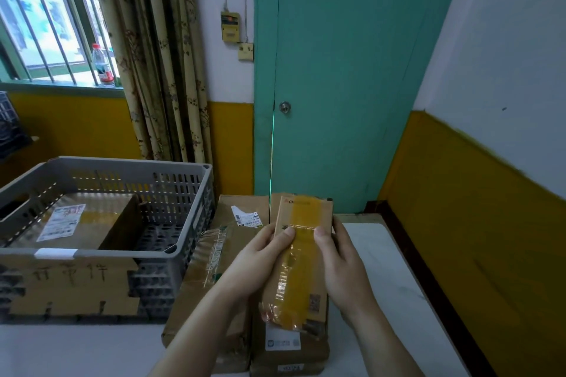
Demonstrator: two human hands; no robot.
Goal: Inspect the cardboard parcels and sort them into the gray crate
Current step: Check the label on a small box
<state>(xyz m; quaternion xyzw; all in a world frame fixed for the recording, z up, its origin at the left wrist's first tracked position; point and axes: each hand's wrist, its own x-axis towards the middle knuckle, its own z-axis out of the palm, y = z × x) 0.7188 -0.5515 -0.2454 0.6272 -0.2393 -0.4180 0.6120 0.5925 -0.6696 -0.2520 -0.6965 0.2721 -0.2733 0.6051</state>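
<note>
A narrow cardboard parcel [301, 257] with a wide strip of yellow tape is held up over the table. My left hand [260, 260] grips its left edge, thumb on the taped face. My right hand [340, 266] grips its right edge the same way. Below them lie more cardboard parcels: a large flat one [214, 269] and one with a white label [284, 346]. The gray crate [183, 208] stands to the left with a labelled parcel [76, 223] inside, lying flat at its left.
A cardboard sheet with handwriting [70, 285] covers the crate's front. The white table [392, 269] ends near the yellow and white wall on the right. A teal door [337, 70] stands behind. At the window sits a water bottle [102, 66] beside curtains.
</note>
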